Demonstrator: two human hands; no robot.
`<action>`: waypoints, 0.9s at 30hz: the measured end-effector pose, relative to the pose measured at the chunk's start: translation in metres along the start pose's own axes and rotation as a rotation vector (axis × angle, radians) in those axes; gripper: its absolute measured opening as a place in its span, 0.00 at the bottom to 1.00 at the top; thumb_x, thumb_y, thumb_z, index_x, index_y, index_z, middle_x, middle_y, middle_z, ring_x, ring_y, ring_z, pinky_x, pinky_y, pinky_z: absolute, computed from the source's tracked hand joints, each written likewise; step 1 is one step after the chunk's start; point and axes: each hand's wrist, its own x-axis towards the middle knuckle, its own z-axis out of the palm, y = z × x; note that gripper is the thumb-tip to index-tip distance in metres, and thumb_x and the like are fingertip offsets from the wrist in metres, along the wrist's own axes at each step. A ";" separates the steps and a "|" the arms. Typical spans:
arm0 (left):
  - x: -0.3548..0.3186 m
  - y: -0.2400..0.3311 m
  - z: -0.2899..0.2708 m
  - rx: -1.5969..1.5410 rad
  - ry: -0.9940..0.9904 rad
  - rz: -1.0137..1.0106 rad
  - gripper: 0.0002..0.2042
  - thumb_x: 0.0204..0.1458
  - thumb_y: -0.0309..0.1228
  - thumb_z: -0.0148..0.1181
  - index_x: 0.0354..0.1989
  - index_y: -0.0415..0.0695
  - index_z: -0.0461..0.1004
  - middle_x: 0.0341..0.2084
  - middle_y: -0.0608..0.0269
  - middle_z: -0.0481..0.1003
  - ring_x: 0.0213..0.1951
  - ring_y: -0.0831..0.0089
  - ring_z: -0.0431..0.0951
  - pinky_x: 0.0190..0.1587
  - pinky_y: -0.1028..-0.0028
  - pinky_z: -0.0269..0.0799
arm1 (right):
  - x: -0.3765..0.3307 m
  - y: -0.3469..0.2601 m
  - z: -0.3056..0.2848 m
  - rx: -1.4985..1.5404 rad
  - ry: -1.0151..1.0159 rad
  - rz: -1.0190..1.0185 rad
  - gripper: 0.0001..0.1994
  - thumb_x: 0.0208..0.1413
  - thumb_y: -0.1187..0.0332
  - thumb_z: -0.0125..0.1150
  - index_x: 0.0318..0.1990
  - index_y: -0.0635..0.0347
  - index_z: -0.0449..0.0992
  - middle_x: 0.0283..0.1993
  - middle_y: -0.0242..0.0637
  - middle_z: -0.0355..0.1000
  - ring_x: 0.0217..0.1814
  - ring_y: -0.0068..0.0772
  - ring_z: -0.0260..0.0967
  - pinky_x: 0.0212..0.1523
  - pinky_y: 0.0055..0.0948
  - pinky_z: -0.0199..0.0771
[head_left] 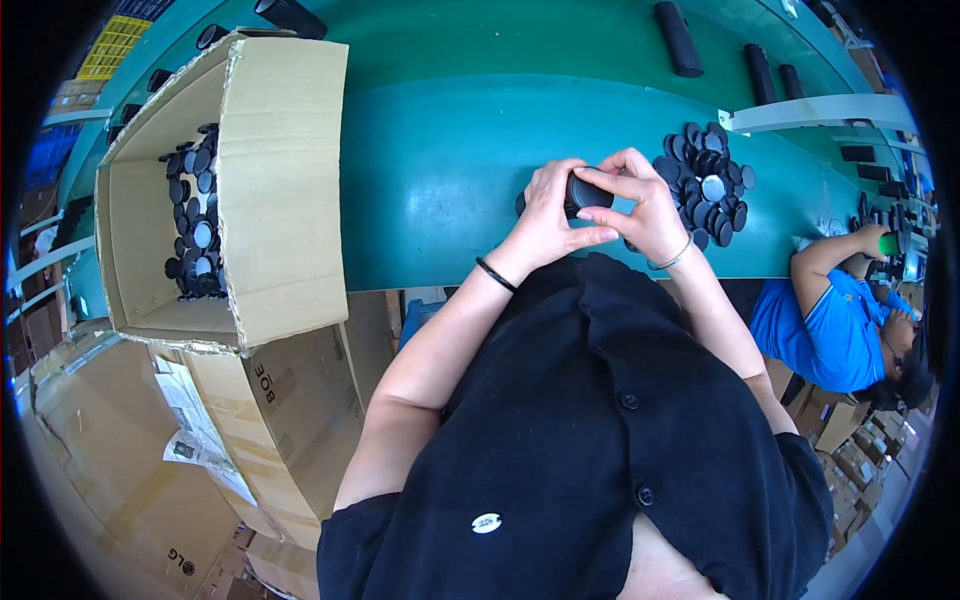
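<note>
Both of my hands meet over the near edge of the green belt (440, 180). My left hand (548, 215) and my right hand (640, 205) together grip one small black round part (583, 190) between the fingertips. A pile of several black round caps (708, 185) lies on the belt just right of my right hand. I wear a black band on the left wrist and a thin bracelet on the right wrist.
An open cardboard box (285, 190) with several black caps (195, 215) inside stands at my left. More cartons (280, 420) sit on the floor below it. Black cylinders (678, 38) lie farther along the belt. A person in a blue shirt (825, 325) works at the right.
</note>
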 end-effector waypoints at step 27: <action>0.003 -0.002 0.008 0.054 -0.062 -0.072 0.36 0.41 0.37 0.67 0.57 0.39 0.55 0.53 0.49 0.61 0.56 0.51 0.60 0.57 0.58 0.58 | -0.001 0.001 -0.005 0.029 0.071 0.059 0.22 0.38 0.70 0.71 0.46 0.55 0.78 0.38 0.36 0.71 0.42 0.34 0.69 0.43 0.28 0.70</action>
